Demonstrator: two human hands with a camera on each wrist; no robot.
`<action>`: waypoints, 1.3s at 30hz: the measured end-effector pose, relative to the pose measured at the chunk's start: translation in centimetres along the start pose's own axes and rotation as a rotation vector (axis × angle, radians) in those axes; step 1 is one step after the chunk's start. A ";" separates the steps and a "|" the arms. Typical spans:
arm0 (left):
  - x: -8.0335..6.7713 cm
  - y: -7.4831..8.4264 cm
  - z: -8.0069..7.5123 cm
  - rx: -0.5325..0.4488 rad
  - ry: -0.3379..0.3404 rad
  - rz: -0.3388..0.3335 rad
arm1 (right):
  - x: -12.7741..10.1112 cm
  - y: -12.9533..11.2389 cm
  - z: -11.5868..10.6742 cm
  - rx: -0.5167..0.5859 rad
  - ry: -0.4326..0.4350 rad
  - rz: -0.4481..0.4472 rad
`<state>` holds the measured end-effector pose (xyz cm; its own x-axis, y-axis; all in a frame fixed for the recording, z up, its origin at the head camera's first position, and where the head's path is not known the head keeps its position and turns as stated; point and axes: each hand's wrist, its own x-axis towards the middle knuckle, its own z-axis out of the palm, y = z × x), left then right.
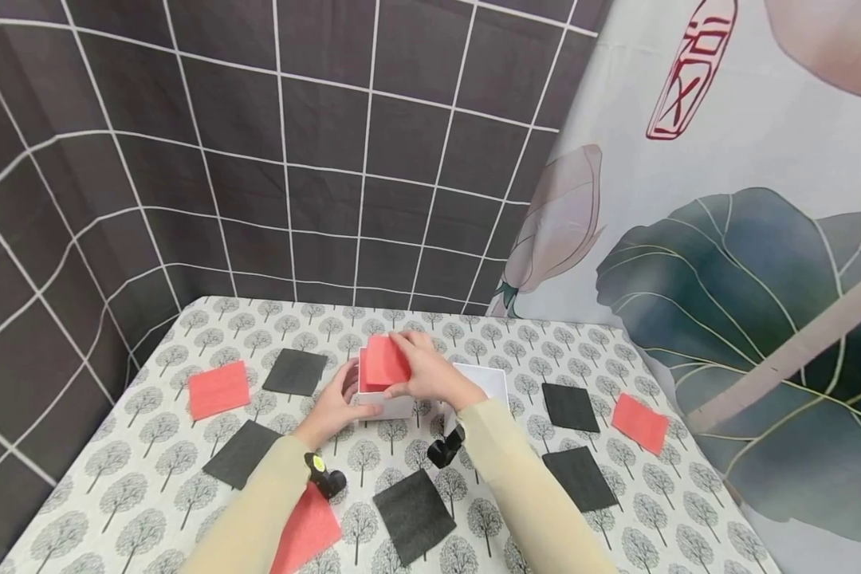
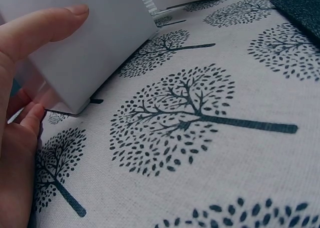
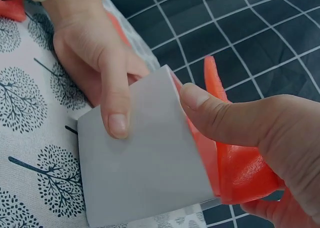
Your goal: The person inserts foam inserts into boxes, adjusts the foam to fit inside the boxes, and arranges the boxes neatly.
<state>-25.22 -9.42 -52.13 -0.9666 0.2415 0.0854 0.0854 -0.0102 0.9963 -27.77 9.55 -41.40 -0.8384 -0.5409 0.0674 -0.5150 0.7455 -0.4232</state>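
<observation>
L hand [image 1: 339,403] grips white box [image 1: 389,409], R hand [image 1: 428,375] pinches red sheet [image 1: 389,360] at its mouth; step's prob. moving sheet in/out (can't tell which), next likely needs box held steady.

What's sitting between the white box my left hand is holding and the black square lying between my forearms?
Nothing: the head view shows only bare tree-print tablecloth between the white box and that black square.
</observation>
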 end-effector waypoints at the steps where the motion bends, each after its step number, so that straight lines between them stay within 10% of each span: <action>1: 0.0 0.0 0.0 0.000 -0.003 0.004 | 0.1 0.0 0.1 0.003 -0.005 0.000; 39: -0.3 0.5 0.1 -0.018 0.005 -0.023 | 1.4 2.5 3.0 0.162 -0.046 -0.062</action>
<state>-24.91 -9.38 -51.61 -0.9696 0.2366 0.0626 0.0590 -0.0224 0.9980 -29.66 9.48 -45.11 -0.7950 -0.6038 0.0575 -0.5263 0.6397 -0.5602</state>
